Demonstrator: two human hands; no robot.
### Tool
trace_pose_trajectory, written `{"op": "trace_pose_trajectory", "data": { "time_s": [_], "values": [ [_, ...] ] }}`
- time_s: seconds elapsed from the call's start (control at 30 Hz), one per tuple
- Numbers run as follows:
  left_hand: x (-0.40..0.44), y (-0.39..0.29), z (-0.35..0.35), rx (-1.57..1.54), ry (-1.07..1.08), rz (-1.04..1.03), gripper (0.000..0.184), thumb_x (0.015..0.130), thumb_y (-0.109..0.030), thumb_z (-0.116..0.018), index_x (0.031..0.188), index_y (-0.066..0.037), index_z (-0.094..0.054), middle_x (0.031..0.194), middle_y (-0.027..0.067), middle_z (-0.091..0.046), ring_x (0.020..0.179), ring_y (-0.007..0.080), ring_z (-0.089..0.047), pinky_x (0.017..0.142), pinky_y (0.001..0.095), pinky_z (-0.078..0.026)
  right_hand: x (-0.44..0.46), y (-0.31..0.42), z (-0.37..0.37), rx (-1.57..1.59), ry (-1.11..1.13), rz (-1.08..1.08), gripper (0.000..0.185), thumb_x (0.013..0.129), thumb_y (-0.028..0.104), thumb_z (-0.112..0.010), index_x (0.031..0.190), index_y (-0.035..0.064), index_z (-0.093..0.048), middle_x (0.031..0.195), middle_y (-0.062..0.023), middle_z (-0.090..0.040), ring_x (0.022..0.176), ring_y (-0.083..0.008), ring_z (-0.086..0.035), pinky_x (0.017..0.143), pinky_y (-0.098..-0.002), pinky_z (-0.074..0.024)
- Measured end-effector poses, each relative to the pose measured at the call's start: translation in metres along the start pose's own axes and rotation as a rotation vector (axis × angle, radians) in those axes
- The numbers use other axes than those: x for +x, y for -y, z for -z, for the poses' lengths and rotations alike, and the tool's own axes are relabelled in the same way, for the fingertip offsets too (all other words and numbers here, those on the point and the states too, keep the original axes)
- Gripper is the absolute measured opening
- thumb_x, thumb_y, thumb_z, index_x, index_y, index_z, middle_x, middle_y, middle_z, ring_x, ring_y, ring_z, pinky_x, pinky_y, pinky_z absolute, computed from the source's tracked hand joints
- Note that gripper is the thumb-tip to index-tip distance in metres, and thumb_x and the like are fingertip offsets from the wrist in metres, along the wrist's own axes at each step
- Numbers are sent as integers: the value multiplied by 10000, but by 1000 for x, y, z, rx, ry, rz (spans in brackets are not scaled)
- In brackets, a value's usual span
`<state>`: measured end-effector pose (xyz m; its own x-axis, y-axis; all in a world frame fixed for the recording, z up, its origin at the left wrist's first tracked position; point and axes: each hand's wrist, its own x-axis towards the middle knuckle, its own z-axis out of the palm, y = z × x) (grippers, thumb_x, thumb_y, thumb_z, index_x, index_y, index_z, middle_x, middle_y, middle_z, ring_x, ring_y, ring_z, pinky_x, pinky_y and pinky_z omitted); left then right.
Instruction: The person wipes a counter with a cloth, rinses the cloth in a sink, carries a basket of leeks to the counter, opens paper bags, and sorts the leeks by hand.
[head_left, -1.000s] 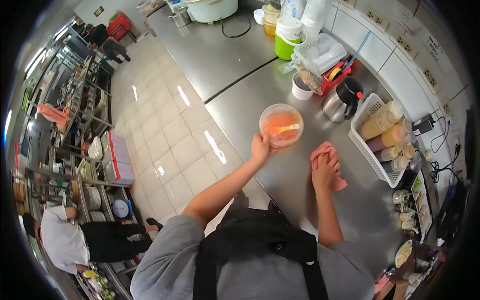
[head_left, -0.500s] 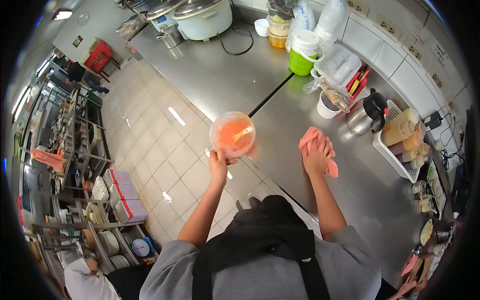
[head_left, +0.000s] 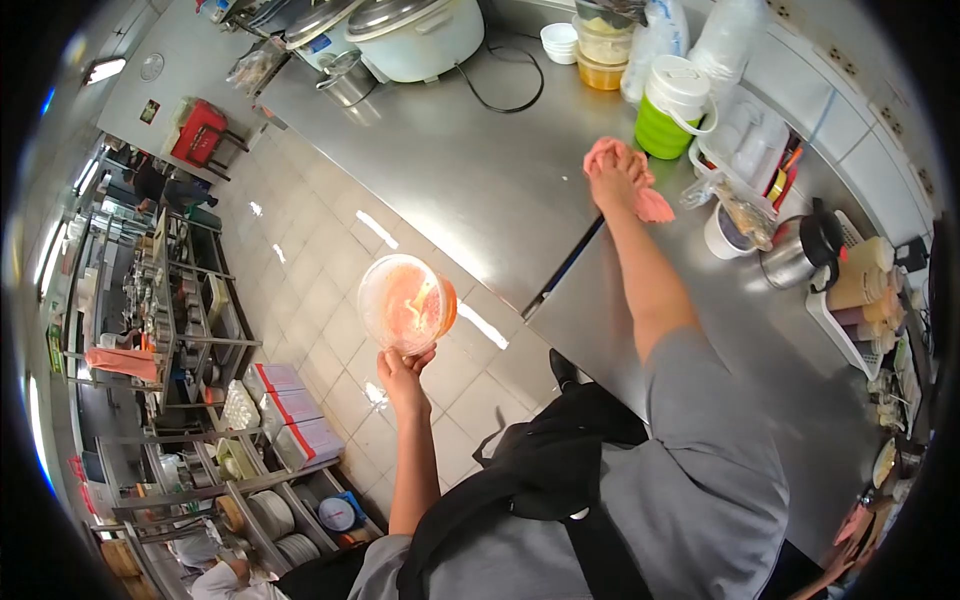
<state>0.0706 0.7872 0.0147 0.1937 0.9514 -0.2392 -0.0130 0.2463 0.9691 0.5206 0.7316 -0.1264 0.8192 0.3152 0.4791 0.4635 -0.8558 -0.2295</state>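
My left hand (head_left: 405,375) grips a round clear plastic tub (head_left: 385,310) by its lower edge, out over the floor beside the counter. Orange-red contents and a pale spoon (head_left: 422,297) show in the tub, which is tilted. My right hand (head_left: 617,180) presses a pink cloth (head_left: 655,206) onto the steel counter (head_left: 500,190), close to the seam between two counter sections. Just beyond the cloth stands a green and white jug (head_left: 668,110) with a handle.
At the counter's back are a large rice cooker (head_left: 425,45), its black cord, and stacked tubs (head_left: 602,60). A steel flask (head_left: 800,250) and a white basket of bottles (head_left: 850,335) line the right. Shelves (head_left: 190,330) stand left. Another person's sleeve (head_left: 225,580) shows at lower left.
My right hand has slid the pink cloth forward across the counter, toward the jug. The tub in my left hand has shifted left and down in view. My body has turned.
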Motion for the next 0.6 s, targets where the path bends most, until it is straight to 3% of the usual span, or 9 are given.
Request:
{"op": "trace_pose_trajectory", "data": {
  "time_s": [0.1, 0.17, 0.23, 0.3, 0.37, 0.43, 0.53, 0.6],
  "values": [
    [18, -10, 9, 18, -36, -41, 309, 975, -213, -331, 1089, 53, -438, 1017, 183, -607, 817, 310, -670, 707, 355, -564, 6, 80, -20, 90, 51, 71, 459, 879, 394, -485, 1240, 111, -509, 1217, -88, -471, 1136, -307, -405, 925, -474, -358],
    [28, -18, 9, 3, -59, -75, 275, 959, -180, -326, 1049, 51, -445, 986, 175, -603, 793, 310, -671, 715, 361, -570, -26, 146, -4, 324, 232, 234, 410, 877, 352, -489, 1188, 89, -531, 1129, -82, -511, 1065, -256, -446, 890, -431, -381],
    [39, -23, 7, -17, -98, -87, 273, 958, -179, -330, 1050, 52, -443, 997, 180, -597, 803, 310, -670, 719, 362, -569, -76, 207, 37, 739, 650, 373, 363, 874, 311, -492, 1137, 68, -552, 1041, -75, -551, 993, -205, -487, 855, -387, -404],
    [48, -34, 2, -32, -139, -89, 273, 961, -185, -340, 1056, 54, -429, 1028, 196, -580, 827, 310, -667, 723, 368, -568, -121, 242, 90, 1090, 1214, 319, 318, 872, 269, -496, 1086, 47, -574, 953, -69, -592, 921, -154, -528, 819, -343, -427],
    [63, -44, -2, -13, -139, -100, 273, 964, -189, -341, 1058, 53, -424, 1027, 197, -581, 822, 311, -668, 719, 369, -569, -143, 252, 120, 1230, 1557, 193, 278, 869, 227, -500, 1035, 25, -595, 865, -62, -632, 849, -103, -569, 784, -300, -450],
    [83, -53, -4, 12, -133, -107, 273, 968, -193, -342, 1059, 53, -419, 1025, 198, -583, 817, 312, -668, 714, 370, -571, -144, 254, 116, 1320, 1642, 120, 317, 871, 223, -505, 1113, 31, -580, 927, -71, -638, 927, -113, -571, 841, -325, -460],
    [114, -56, -14, 50, 43, -115, 274, 973, -191, -344, 1056, 61, -414, 1002, 200, -590, 806, 311, -670, 704, 369, -572, -126, 202, 97, 1523, 1275, 43, 248, 941, 151, -444, 1144, 60, -553, 995, -68, -618, 908, -166, -597, 879, -306, -476],
    [133, -58, -42, 112, 198, -81, 274, 976, -186, -354, 1052, 71, -415, 978, 209, -596, 794, 312, -676, 684, 362, -576, -87, 143, 113, 1651, 1135, -263, 382, 925, 89, -458, 1304, 57, -429, 1040, -78, -591, 921, -170, -591, 844, -292, -492]
  ]
}}
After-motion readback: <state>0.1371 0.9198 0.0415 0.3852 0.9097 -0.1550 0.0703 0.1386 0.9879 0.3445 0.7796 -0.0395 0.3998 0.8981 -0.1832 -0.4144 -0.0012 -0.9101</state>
